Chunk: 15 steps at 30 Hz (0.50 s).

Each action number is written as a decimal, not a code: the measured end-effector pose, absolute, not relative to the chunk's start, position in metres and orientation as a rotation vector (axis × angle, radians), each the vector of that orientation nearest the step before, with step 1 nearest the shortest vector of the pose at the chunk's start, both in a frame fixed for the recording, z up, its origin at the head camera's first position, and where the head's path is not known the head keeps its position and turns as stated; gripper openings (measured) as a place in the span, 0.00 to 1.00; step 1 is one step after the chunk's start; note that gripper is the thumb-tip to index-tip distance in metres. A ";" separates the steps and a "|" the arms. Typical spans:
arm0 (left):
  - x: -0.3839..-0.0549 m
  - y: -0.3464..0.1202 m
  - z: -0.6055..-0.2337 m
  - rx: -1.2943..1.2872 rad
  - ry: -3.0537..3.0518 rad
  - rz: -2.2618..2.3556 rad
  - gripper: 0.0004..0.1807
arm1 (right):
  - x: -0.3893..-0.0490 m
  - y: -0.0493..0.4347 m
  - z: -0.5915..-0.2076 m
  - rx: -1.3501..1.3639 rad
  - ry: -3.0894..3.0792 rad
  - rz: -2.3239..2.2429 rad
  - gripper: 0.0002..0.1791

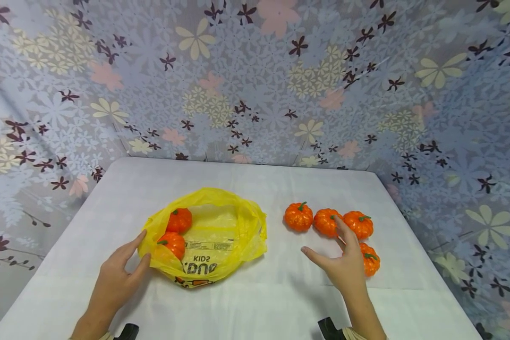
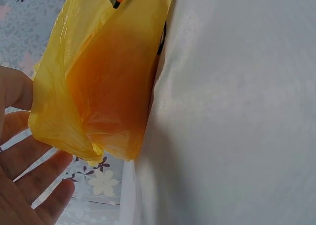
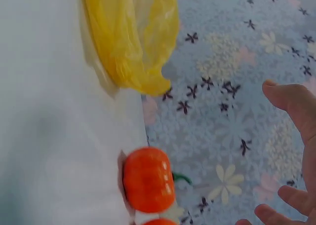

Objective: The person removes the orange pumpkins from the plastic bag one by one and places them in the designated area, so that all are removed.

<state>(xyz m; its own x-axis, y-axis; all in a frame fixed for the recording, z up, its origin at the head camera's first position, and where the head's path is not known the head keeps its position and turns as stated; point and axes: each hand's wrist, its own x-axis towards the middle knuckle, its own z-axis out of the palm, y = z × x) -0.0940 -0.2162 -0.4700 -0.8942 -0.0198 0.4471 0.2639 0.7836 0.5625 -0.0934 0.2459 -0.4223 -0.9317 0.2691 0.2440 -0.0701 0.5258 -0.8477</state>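
A yellow plastic bag [image 1: 248,236] lies on the table with its mouth open upward. Inside, at its left side, sit two small orange pumpkins, one at the back [image 1: 180,220] and one in front [image 1: 174,244]. My left hand [image 1: 118,276] is at the bag's left edge, thumb and forefinger spread and touching the plastic; the left wrist view shows the fingers [image 2: 37,178] extended. To the right, my right hand [image 1: 344,264] hovers with fingers spread and holds nothing. Near it are several pumpkins: a left one [image 1: 298,217], a partly covered one [image 1: 325,222], a rear right one [image 1: 359,225] and a front one [image 1: 370,259].
A white cloth [image 1: 255,307] covers the table. Floral fabric [image 1: 255,85] hangs behind it and along both sides. Dark wrist straps [image 1: 331,328] show at the bottom of the head view.
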 end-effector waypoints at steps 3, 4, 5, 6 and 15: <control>-0.094 -0.216 -0.471 -0.179 -2.537 -0.896 0.31 | -0.099 0.235 -0.425 -0.126 -2.436 1.390 0.56; -0.094 -0.216 -0.472 -0.179 -2.535 -0.901 0.31 | -0.101 0.232 -0.426 -0.118 -2.443 1.395 0.56; -0.094 -0.216 -0.472 -0.183 -2.533 -0.904 0.31 | -0.103 0.229 -0.428 -0.110 -2.452 1.398 0.56; -0.094 -0.216 -0.472 -0.186 -2.532 -0.905 0.31 | -0.104 0.227 -0.429 -0.100 -2.459 1.404 0.56; -0.094 -0.217 -0.472 -0.201 -2.532 -0.901 0.30 | -0.120 0.194 -0.441 0.030 -2.485 1.502 0.57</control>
